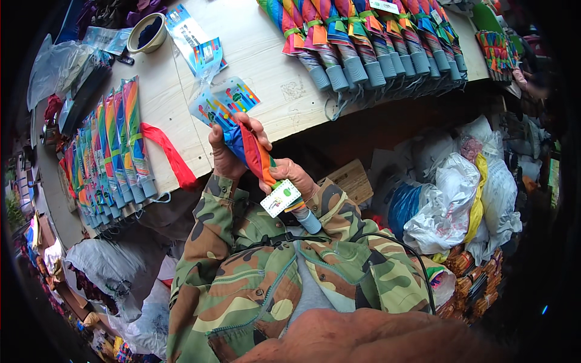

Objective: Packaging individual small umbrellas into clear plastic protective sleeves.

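A folded rainbow umbrella (pixel 253 152) is held aslant in front of my chest, its grey-blue handle (pixel 310 222) pointing down toward me. My left hand (pixel 230 158) is curled around its upper part, thumb on one side and fingers on the other. Lower down, my right hand (pixel 295 176) grips the umbrella near its green strap. A white tag (pixel 280 198) hangs just below the right hand. At the umbrella's far end is a clear plastic sleeve (pixel 227 101) with colourful print; I cannot tell whether the tip is inside it or only against it.
Several folded rainbow umbrellas (pixel 369 45) lie in a row across the pale table (pixel 260 36), handles over its near edge. Another row (pixel 109 154) lies at the left, beside a red cloth strip (pixel 172 158). A bowl (pixel 148 33) stands at the back. Plastic bags (pixel 448 199) are heaped below right.
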`<state>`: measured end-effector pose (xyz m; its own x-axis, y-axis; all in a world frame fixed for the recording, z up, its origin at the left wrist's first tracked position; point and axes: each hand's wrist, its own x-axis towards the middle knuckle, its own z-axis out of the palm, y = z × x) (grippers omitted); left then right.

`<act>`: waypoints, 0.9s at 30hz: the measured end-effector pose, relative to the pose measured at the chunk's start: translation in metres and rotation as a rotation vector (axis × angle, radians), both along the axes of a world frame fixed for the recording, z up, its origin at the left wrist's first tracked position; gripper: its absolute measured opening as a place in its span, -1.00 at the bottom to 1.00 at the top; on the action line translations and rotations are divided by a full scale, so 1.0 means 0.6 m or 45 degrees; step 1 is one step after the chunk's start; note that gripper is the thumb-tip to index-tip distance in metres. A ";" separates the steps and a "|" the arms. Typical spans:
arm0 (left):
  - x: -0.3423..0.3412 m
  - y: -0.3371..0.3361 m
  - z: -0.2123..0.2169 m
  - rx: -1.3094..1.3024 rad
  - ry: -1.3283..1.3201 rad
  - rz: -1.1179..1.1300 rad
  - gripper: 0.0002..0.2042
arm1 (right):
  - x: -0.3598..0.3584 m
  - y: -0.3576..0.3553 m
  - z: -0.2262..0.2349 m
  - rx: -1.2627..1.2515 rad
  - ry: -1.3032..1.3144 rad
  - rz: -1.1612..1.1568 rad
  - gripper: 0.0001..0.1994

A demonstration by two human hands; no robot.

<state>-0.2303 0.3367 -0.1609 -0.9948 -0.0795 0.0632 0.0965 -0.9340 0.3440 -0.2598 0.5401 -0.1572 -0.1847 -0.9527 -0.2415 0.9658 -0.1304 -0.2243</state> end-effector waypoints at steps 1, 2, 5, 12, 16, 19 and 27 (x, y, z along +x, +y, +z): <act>-0.002 -0.004 0.002 -0.056 -0.043 -0.028 -0.28 | -0.008 0.001 0.013 0.059 0.097 -0.018 -0.73; 0.003 -0.010 0.007 -0.055 -0.045 -0.025 -0.28 | -0.015 0.002 0.025 0.118 0.195 -0.034 -0.74; 0.011 -0.046 0.017 -0.459 -0.610 0.170 -0.30 | -0.038 0.013 0.058 0.452 0.773 -0.066 -0.69; -0.004 -0.044 0.092 -0.237 -0.602 0.341 -0.41 | -0.003 0.001 0.056 0.975 2.447 -0.258 -0.36; -0.012 -0.050 0.021 -0.380 -0.600 0.310 -0.60 | 0.001 -0.016 0.060 0.978 2.336 -0.191 -0.44; 0.011 -0.019 0.025 -0.185 -0.420 0.160 -0.66 | -0.026 0.003 0.071 0.480 0.873 -0.030 -0.66; 0.022 0.000 0.030 -0.067 -0.143 -0.113 -0.57 | 0.011 -0.015 0.018 0.102 -0.003 -0.049 -0.74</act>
